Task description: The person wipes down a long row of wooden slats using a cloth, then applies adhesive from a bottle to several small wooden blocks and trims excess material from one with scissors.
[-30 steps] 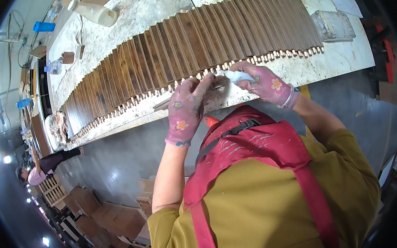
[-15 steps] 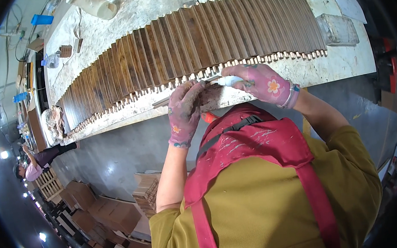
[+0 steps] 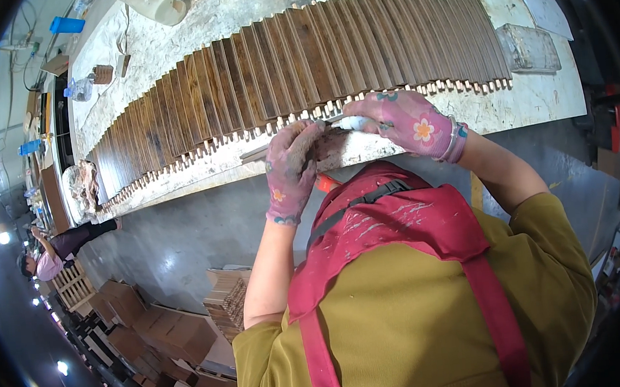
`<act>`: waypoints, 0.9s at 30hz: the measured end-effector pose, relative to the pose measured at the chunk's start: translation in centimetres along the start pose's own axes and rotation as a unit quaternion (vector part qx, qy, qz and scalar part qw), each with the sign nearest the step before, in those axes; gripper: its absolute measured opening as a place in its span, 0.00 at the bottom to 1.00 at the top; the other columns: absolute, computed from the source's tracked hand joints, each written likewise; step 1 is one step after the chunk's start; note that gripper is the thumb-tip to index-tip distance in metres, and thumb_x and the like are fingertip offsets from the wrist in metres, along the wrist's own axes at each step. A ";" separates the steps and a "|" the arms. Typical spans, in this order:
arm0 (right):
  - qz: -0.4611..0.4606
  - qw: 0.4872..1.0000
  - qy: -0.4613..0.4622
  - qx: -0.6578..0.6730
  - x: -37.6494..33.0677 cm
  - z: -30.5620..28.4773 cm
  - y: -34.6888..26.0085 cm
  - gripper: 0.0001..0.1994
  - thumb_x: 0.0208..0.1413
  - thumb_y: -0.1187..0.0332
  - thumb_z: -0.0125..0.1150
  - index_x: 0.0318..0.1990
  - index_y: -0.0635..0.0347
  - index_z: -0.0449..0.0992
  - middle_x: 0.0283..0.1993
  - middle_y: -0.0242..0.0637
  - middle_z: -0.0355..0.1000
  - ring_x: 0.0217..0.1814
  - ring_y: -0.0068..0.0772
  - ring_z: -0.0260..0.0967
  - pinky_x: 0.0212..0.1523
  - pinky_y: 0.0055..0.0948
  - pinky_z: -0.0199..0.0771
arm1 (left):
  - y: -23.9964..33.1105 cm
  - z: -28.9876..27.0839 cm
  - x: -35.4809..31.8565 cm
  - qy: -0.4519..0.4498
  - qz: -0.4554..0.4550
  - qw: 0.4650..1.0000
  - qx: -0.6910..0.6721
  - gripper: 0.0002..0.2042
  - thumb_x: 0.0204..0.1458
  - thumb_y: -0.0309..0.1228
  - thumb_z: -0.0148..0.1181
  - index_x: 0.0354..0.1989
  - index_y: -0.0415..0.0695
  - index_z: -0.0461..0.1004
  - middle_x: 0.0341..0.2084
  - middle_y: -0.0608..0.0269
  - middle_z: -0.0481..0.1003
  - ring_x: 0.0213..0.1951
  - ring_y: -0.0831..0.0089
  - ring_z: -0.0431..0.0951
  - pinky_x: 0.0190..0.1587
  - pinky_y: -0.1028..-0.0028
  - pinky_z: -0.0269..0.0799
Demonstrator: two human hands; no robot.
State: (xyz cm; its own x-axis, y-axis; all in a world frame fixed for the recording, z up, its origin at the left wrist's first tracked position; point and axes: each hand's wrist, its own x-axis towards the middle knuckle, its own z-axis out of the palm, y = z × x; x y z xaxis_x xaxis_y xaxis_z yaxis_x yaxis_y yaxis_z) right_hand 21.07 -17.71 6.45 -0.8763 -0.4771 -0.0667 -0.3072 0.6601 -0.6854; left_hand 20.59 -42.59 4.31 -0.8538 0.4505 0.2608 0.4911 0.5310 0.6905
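- Left hand [image 3: 293, 171], in a flowered pink glove: we see its fingers pinching a slim brown strip [image 3: 253, 156] that juts out to the left, above the near edge of the desk [image 3: 558, 98].
- Right hand [image 3: 411, 123], in a matching glove: fingers wrapped around a white bottle [image 3: 357, 122], its tip pointing toward the left hand.
- Brown slats [image 3: 300, 59]: we count one long curved row, side by side on the desk just beyond both hands.
- Pale pegs [image 3: 486, 87]: projecting from the slats' near ends.
- Greyish block [image 3: 528, 49]: near the row's right end.
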 end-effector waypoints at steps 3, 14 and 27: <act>-0.048 0.998 0.042 -0.007 0.1 0.2 0.2 0.14 0.60 0.63 0.52 0.52 0.51 0.70 0.38 0.41 0.72 0.38 0.49 0.72 0.38 0.44 0.71 | -0.1 0.0 0.1 -0.006 -0.002 1.000 -0.014 0.23 0.37 0.19 0.51 0.46 0.41 0.76 0.42 0.51 0.74 0.46 0.53 0.74 0.52 0.64 0.69; -0.057 0.997 0.056 -0.008 0.1 -0.2 -0.3 0.13 0.58 0.65 0.55 0.50 0.52 0.70 0.35 0.43 0.73 0.35 0.50 0.73 0.35 0.44 0.71 | -0.4 0.2 -0.1 0.006 0.005 1.000 -0.007 0.22 0.37 0.23 0.51 0.46 0.42 0.76 0.42 0.51 0.75 0.46 0.53 0.75 0.52 0.64 0.69; -0.012 1.000 0.011 -0.003 0.8 -0.5 -0.8 0.11 0.61 0.62 0.46 0.42 0.58 0.70 0.28 0.46 0.70 0.29 0.49 0.71 0.30 0.45 0.69 | -0.2 0.1 -0.1 0.005 0.002 1.000 -0.004 0.23 0.37 0.18 0.51 0.47 0.43 0.76 0.43 0.51 0.74 0.45 0.52 0.74 0.52 0.62 0.69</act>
State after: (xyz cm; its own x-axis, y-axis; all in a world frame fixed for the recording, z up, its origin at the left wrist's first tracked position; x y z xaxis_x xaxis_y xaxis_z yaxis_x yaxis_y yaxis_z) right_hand 20.43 -18.32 7.31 -0.8766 -0.4799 -0.0338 -0.3309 0.6524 -0.6818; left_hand 20.59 -42.67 4.04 -0.8534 0.4460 0.2700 0.4934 0.5235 0.6947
